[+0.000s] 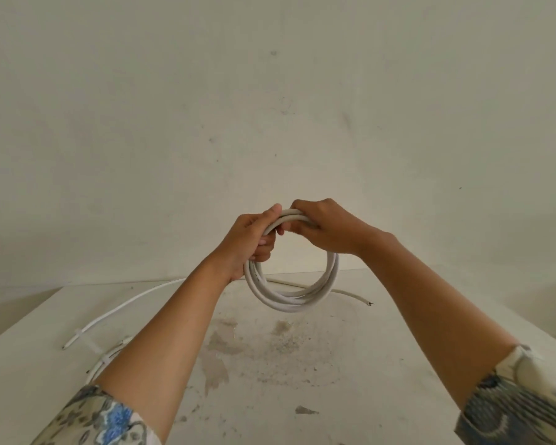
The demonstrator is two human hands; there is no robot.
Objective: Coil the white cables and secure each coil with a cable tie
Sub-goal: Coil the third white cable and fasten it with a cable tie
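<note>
I hold a coil of white cable (289, 300) upright in the air above the table, several loops wide. My left hand (254, 236) grips its upper left side and my right hand (325, 226) is closed over the top, the two hands almost touching. A loose white cable (122, 308) curves across the table's back left. Another cable end (355, 297) with bare wire tips lies behind the coil to the right. White cable ties (92, 343) lie near the left cable's end, and more cable (109, 356) shows beside my left forearm, partly hidden.
The white table (270, 380) has worn, stained patches in its middle. Its back edge meets a plain pale wall (270, 123). Patterned sleeves cover my upper forearms at the bottom corners.
</note>
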